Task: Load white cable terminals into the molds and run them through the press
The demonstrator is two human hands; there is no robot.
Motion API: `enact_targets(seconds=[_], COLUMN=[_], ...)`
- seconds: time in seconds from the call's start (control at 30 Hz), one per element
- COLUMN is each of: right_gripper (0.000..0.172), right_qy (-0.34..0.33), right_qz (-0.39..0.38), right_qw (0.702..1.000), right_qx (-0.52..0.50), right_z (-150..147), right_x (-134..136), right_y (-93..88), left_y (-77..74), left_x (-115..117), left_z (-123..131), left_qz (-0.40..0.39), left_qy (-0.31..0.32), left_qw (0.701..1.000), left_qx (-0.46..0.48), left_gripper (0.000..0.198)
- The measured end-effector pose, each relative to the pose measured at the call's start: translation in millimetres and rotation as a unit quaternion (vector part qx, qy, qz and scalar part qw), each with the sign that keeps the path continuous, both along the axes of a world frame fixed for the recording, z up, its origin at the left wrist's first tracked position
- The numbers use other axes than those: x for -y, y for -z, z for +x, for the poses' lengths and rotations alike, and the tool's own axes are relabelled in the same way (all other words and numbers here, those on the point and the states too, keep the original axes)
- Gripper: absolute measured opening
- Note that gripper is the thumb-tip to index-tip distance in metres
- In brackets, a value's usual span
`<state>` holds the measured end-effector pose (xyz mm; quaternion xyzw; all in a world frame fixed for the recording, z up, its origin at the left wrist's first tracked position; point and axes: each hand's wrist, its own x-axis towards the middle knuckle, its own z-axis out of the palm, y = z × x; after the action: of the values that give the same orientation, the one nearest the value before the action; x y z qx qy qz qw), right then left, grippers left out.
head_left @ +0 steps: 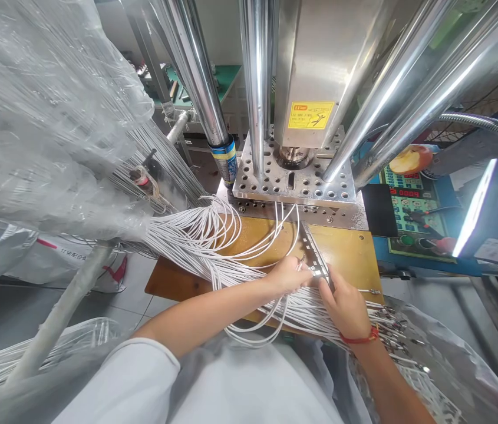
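Note:
My left hand [290,275] is closed in a pinch, with a small metal-tipped cable end [302,262] showing at its fingertips. My right hand [348,306] grips the near end of a narrow dark metal strip [313,247] with pale rectangular marks or slots. The strip's far end points toward the press plate. A thick bundle of white cables [195,250] runs across the brown board [350,247] and passes beneath both hands. Several cables [293,215] loop up to the press's front edge. Metal cable ends [401,330] lie in a cluster at the right.
A perforated metal press plate [257,188] with shiny columns [257,88] stands ahead. Plastic-wrapped cables [54,118] hang at the left over a pale pipe [60,306]. At the right are a control panel [416,206], a bitten apple [410,159] and a bright lamp [474,206].

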<state>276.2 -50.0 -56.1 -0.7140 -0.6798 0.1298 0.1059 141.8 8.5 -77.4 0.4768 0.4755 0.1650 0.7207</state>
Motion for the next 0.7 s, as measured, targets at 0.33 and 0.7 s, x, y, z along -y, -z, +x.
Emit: enact_targets(seconds=[0.33, 0.7], right_gripper=[0.035, 0.036], right_qy=[0.019, 0.034], right_qz=[0.017, 0.012], right_qw=[0.999, 0.999], right_qx=[-0.039, -0.018], right_z=[6.6, 4.6], right_x=[-3.7, -2.3], right_y=[-0.6, -0.4], left_y=[-8.2, -20.9], left_x=[-21.9, -24.8], left_z=[-12.8, -5.3], left_qz=[0.120, 0.002], left_qy=[0.020, 0.052], left_qw=[0.989, 0.998], left_qx=[-0.088, -0.037], left_gripper=[0.020, 0.019])
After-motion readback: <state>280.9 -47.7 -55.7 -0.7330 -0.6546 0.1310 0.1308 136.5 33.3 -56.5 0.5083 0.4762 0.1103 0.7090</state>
